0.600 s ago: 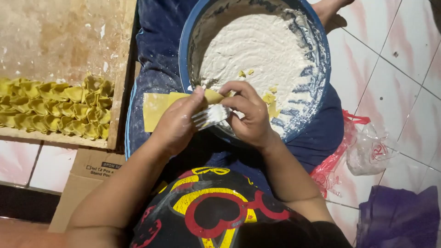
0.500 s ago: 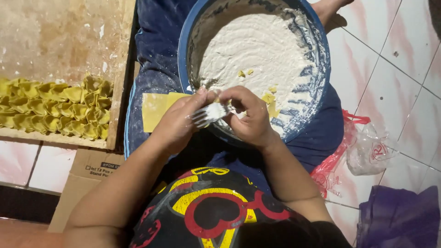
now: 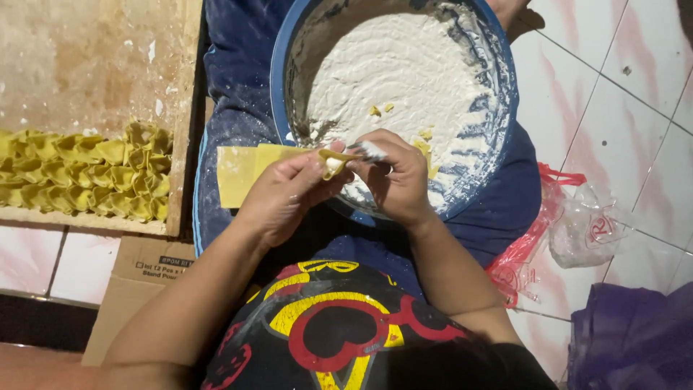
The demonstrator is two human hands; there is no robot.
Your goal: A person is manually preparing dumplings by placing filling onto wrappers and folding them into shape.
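Brown cardboard makes a box (image 3: 144,278) that sits below and to the left of the fingers; it has a small white label with dark print. To the right of the fingers lie two plastic bags, one red (image 3: 521,263) and one clear (image 3: 588,227), touching each other. A purple bag (image 3: 635,336) lies in the corner beyond them.

There is only the one view, from the head, looking down. The left hand (image 3: 278,202) has its fingers (image 3: 307,170) bent shut on a small yellow wrapper (image 3: 333,160), pinching it by the edge. The right hand (image 3: 397,180) is also bent shut, with its fingertips (image 3: 361,160) pressed on the same wrapper from the other side. A bit of white paste shows at the right thumb. The two hands meet just over the near rim of the bowl.

One big blue bowl (image 3: 502,155) sits just above the fingers, full of white paste (image 3: 401,72). One stack of flat yellow wrappers (image 3: 242,170) lies just left of the fingers, behind the left hand. Far to the left is one wooden board (image 3: 86,65). On it are many folded yellow dumplings (image 3: 86,177), too many and too close to count.
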